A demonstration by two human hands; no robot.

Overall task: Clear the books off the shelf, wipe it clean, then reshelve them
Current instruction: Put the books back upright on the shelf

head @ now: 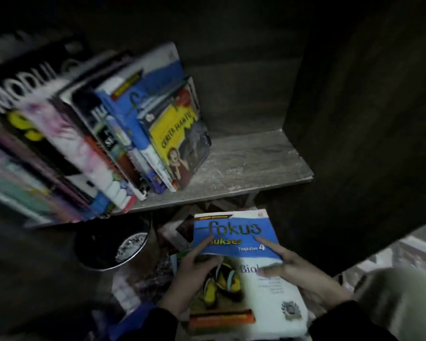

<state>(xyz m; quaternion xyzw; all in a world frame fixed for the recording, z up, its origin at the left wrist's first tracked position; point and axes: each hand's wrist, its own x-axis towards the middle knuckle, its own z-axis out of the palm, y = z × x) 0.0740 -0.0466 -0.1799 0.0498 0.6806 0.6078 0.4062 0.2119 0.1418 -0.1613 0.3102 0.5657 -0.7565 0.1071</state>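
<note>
Blue-and-white paperback book (234, 242) just below front edge of grey wooden shelf (251, 163); left hand (197, 267) and right hand (303, 274), each grip pinching it; probably clearing; next: set down, reach leaning book row (123, 134).

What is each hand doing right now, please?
The left hand grips the blue fokus book.
The right hand grips the same book.
</note>
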